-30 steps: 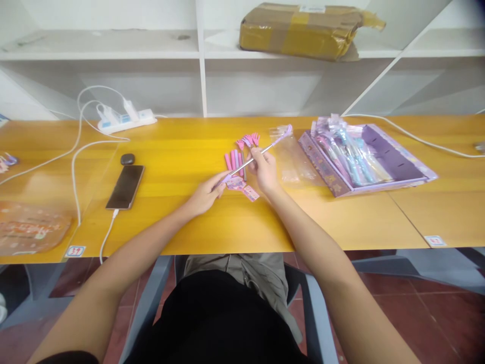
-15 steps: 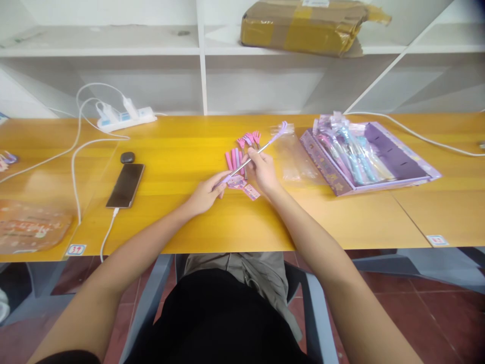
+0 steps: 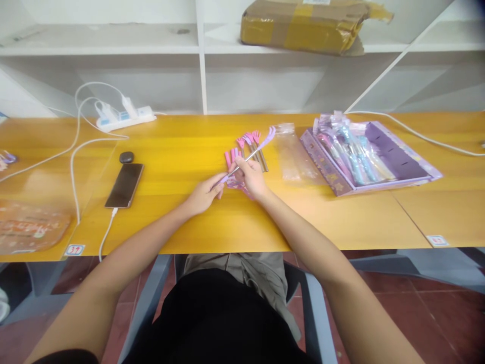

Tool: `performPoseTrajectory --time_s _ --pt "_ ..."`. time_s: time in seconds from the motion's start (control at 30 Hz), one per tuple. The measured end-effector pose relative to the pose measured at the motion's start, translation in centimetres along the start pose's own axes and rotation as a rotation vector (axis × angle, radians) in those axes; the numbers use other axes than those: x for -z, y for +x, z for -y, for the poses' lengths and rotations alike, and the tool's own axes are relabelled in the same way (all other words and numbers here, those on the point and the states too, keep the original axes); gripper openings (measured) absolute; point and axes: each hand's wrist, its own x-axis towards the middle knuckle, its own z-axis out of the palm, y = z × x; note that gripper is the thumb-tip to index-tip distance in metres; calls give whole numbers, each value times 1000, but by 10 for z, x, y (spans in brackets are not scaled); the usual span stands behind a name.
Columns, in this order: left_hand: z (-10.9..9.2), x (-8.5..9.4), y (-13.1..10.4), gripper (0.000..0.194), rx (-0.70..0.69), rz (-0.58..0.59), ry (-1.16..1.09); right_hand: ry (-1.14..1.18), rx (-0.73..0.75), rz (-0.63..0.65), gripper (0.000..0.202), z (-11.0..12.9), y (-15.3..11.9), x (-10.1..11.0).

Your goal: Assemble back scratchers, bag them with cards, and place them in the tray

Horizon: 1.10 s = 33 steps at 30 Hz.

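Observation:
A back scratcher with a purple claw head, a thin metal rod and a purple handle slants up to the right between my hands. My left hand is closed around the handle end. Farther up, the fingers of my right hand pinch the metal rod. Behind it on the table lie several pink claw heads on metal rods and loose pink and purple handles, partly hidden by my right hand. Small printed cards lie below my hands, mostly covered.
Clear plastic bags lie right of the claws. A purple display box with bagged back scratchers stands farther right. On the left are a charging phone, a black case, a power strip and cables. A taped carton sits on the shelf.
My right hand has slid down and left along the rod, closer to my left hand. The purple claw head has shifted left and slightly down. Rods on the table show more; the cards are more covered.

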Motion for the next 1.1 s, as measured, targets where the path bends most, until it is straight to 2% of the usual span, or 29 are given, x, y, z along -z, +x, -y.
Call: performPoseTrajectory --time_s 0.17,0.33,0.4,0.57,0.63,0.7,0.8,0.93,1.1 --pt "-3 2 0 52 1 9 8 71 -52 129 71 -6 -4 -8" --pt "-6 1 4 55 38 20 -63 -3 -38 196 70 0 3 7" --pt "-7 1 4 57 60 44 -100 -3 10 120 71 3 11 20" --pt "-12 3 3 51 74 141 -35 46 149 -262 77 7 38 60" --pt "-16 5 2 49 68 174 10 83 191 -322 76 10 45 76" --pt "-19 7 2 48 66 205 53 97 181 -298 74 13 47 87" --pt "-23 9 1 47 75 224 93 42 47 -161 74 19 43 92" --pt "-24 11 0 47 66 211 121 10 -125 22 81 23 35 84" --pt "-22 10 -1 47 55 207 132 37 -154 107 89 24 29 77"
